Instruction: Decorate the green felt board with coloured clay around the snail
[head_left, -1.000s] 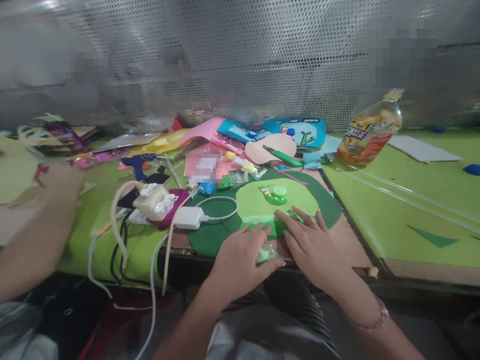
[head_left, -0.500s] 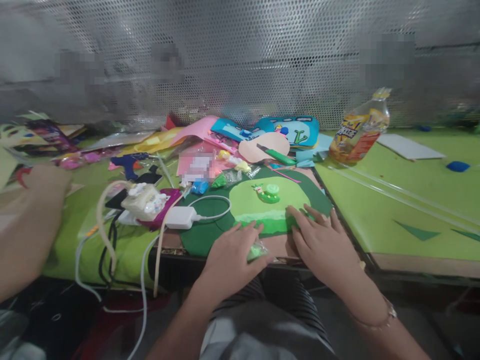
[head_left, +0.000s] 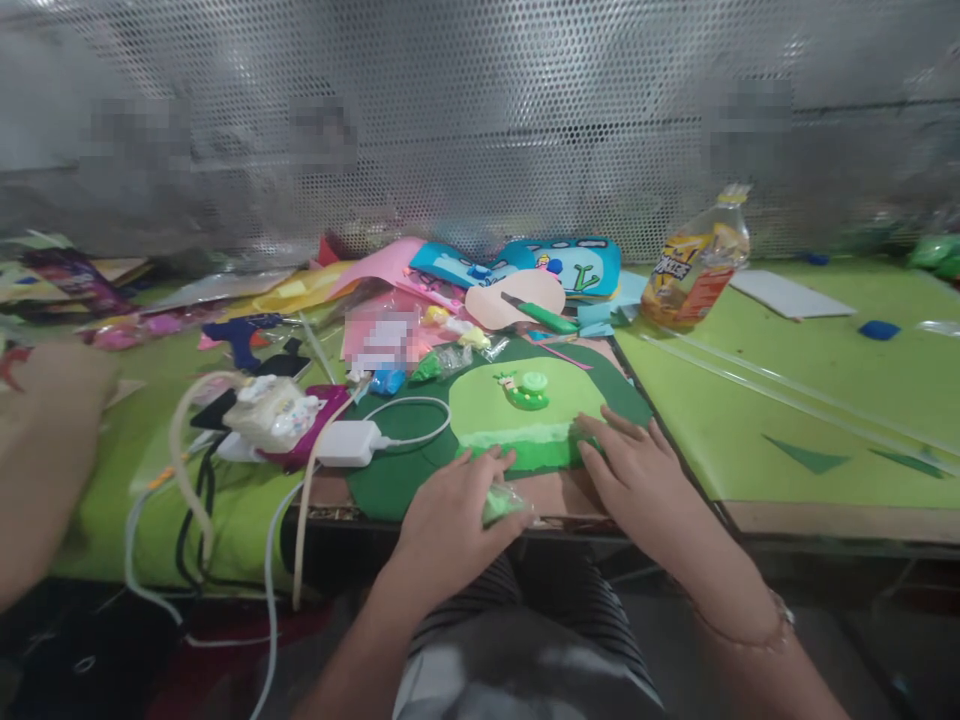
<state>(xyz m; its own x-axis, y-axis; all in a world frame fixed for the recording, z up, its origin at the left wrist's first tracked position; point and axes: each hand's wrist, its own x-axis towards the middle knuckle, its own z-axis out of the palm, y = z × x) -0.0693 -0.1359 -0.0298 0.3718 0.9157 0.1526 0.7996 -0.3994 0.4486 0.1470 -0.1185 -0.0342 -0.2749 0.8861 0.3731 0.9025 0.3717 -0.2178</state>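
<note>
My left hand (head_left: pixel 450 510) rests at the table's front edge with its fingers stretched out over the lower side of a green foam sheet (head_left: pixel 397 480). A small clear bag of light green clay (head_left: pixel 499 502) lies between its thumb and fingers; whether it is gripped, I cannot tell. My right hand (head_left: pixel 637 480) lies with fingers spread at the right end of a bright green clay strip (head_left: pixel 525 450), its fingertips touching it. Above the strip, a green clay snail (head_left: pixel 525 390) sits on a light green panel (head_left: pixel 480 385).
At left are a power strip with cables, a white adapter (head_left: pixel 349 443), a blue glue gun (head_left: pixel 240 338) and another person's arm (head_left: pixel 49 460). Behind lie a green cutter knife (head_left: pixel 544 316), coloured foam sheets and clay packets. A drink bottle (head_left: pixel 697 265) stands at right.
The view has swung slightly right, so objects on the table appear further left. Both hands stay at nearly the same places on the green sheet.
</note>
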